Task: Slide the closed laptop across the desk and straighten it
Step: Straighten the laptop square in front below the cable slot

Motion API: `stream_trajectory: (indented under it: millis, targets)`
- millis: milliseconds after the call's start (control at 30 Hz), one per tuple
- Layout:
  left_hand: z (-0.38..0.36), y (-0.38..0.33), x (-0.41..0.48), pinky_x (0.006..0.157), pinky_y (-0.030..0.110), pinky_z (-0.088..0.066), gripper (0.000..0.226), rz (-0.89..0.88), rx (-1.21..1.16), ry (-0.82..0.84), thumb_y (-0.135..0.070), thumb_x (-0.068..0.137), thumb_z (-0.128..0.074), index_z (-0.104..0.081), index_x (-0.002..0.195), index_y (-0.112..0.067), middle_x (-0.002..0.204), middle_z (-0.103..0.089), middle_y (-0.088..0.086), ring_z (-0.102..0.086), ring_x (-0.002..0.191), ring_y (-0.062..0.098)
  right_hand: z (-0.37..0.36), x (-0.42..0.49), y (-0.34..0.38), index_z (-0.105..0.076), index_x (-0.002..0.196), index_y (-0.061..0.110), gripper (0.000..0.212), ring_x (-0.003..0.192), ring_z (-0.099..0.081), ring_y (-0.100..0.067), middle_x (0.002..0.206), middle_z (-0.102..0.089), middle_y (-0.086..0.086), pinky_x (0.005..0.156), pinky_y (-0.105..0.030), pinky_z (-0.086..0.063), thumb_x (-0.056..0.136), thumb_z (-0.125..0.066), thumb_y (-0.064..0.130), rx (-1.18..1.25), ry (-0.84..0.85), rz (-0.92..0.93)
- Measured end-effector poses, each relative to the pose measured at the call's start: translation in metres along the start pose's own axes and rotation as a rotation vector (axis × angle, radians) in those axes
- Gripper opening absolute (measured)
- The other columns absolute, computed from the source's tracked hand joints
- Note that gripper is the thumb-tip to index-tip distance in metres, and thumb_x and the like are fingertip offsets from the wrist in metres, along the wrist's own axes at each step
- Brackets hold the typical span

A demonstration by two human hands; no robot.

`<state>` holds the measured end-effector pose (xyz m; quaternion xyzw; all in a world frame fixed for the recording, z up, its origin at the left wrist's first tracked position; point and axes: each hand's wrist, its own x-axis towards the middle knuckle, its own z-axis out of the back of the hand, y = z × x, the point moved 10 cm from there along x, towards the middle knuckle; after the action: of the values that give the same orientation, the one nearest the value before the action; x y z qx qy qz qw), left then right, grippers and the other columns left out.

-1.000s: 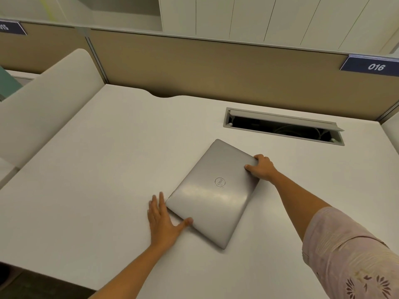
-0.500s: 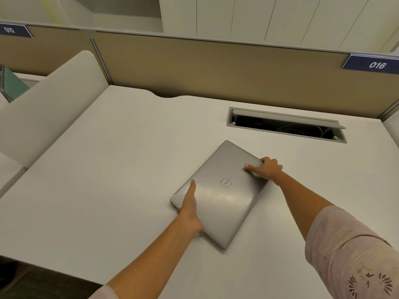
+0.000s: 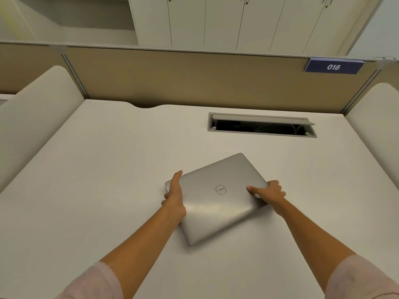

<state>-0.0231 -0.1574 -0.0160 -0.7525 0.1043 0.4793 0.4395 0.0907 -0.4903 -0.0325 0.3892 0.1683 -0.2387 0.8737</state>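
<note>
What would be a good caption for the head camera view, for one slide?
Both hands, left hand and right hand, hold a closed silver laptop lying askew on a white desk.

Soft, even light falls on my desk (image 3: 108,169); the laptop (image 3: 216,203) lid glares palely, and edges bow outward, slightly blurred.

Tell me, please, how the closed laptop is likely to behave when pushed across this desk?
The laptop looks like a rigid flat slab, so it should move as one piece. On the smooth white desk it probably slides easily. Lying flat, it seems unlikely to tip or roll.
</note>
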Motion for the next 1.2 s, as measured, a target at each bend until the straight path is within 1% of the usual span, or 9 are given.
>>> stream_trajectory:
  millis: [133, 233, 433, 567, 767, 933, 1000, 1067, 1200]
  targets:
    - [-0.013, -0.012, -0.001, 0.107, 0.043, -0.032, 0.096, 0.01, 0.137, -0.012, -0.074, 0.053, -0.067, -0.049, 0.136, -0.027, 0.144, -0.04, 0.003, -0.042, 0.128, 0.026, 0.01, -0.018, -0.023, -0.042, 0.126, 0.008, 0.081, 0.123, -0.035, -0.034, 0.129, -0.045, -0.012, 0.094, -0.047, -0.044, 0.066, -0.083, 0.045, 0.087, -0.11, -0.076]
    - [-0.027, -0.021, 0.004, 0.114, 0.05, -0.016, 0.104, 0.026, 0.249, 0.022, -0.075, 0.061, -0.064, -0.03, 0.15, -0.033, 0.156, -0.024, 0.003, -0.026, 0.14, 0.028, 0.013, -0.03, -0.036, -0.04, 0.127, 0.006, 0.08, 0.123, -0.035, -0.035, 0.132, -0.043, -0.014, 0.097, -0.047, -0.042, 0.068, -0.082, 0.039, 0.121, -0.166, -0.124]
    - [-0.045, -0.034, 0.017, 0.112, 0.053, -0.017, 0.099, 0.022, 0.426, 0.059, -0.076, 0.059, -0.063, -0.038, 0.142, -0.029, 0.154, -0.028, 0.004, -0.027, 0.138, 0.03, 0.009, -0.049, -0.054, -0.035, 0.125, 0.003, 0.08, 0.121, -0.034, -0.035, 0.132, -0.04, -0.015, 0.099, -0.049, -0.042, 0.068, -0.081, 0.034, 0.143, -0.191, -0.2]
    - [-0.053, -0.039, 0.023, 0.103, 0.049, -0.026, 0.097, 0.007, 0.465, 0.07, -0.077, 0.06, -0.063, -0.041, 0.139, -0.025, 0.141, -0.036, 0.005, -0.036, 0.125, 0.029, 0.004, -0.052, -0.056, -0.034, 0.126, 0.004, 0.081, 0.123, -0.034, -0.036, 0.134, -0.037, -0.015, 0.101, -0.048, -0.04, 0.07, -0.08, 0.039, 0.117, -0.205, -0.195]
    - [-0.058, -0.051, 0.041, 0.118, 0.05, -0.017, 0.103, -0.114, 0.475, 0.086, -0.077, 0.065, -0.063, -0.03, 0.15, -0.028, 0.158, -0.019, 0.005, -0.022, 0.143, 0.027, 0.002, -0.055, -0.052, -0.036, 0.124, 0.003, 0.085, 0.12, -0.038, -0.035, 0.129, -0.039, -0.014, 0.097, -0.043, -0.035, 0.07, -0.076, 0.056, -0.054, -0.278, -0.137]
    - [-0.058, -0.043, 0.049, 0.12, 0.049, -0.011, 0.112, -0.228, 0.672, 0.055, -0.078, 0.075, -0.054, -0.001, 0.157, -0.021, 0.162, -0.007, 0.004, -0.011, 0.148, 0.027, 0.01, -0.063, -0.041, -0.043, 0.116, 0.004, 0.079, 0.113, -0.043, -0.034, 0.121, -0.044, -0.014, 0.093, -0.044, -0.038, 0.073, -0.068, 0.065, -0.234, -0.354, -0.002]
    - [-0.06, -0.042, 0.045, 0.121, 0.049, -0.003, 0.111, -0.388, 0.916, 0.013, -0.075, 0.081, -0.051, 0.005, 0.155, -0.013, 0.165, 0.005, 0.007, -0.001, 0.15, 0.029, 0.016, -0.072, -0.031, -0.046, 0.118, 0.004, 0.075, 0.112, -0.046, -0.035, 0.121, -0.047, -0.014, 0.093, -0.044, -0.039, 0.076, -0.066, 0.063, -0.297, -0.444, 0.171]
    - [-0.068, -0.038, 0.036, 0.119, 0.046, 0.011, 0.107, -0.687, 1.246, -0.015, -0.072, 0.086, -0.046, 0.009, 0.154, -0.01, 0.162, 0.019, 0.008, 0.014, 0.15, 0.028, 0.012, -0.083, -0.018, -0.044, 0.131, 0.008, 0.071, 0.123, -0.042, -0.032, 0.133, -0.044, -0.012, 0.102, -0.043, -0.035, 0.083, -0.063, 0.057, -0.323, -0.463, 0.432]
    - [-0.077, 0.007, 0.006, 0.115, 0.035, 0.024, 0.092, -1.249, 1.59, 0.197, -0.071, 0.09, -0.032, 0.003, 0.156, -0.018, 0.161, 0.017, -0.001, 0.017, 0.15, 0.019, -0.025, -0.097, 0.0, -0.027, 0.148, 0.024, 0.068, 0.147, -0.016, -0.014, 0.16, -0.018, 0.004, 0.118, -0.033, -0.017, 0.093, -0.045, 0.059, -0.431, -0.221, 0.852]
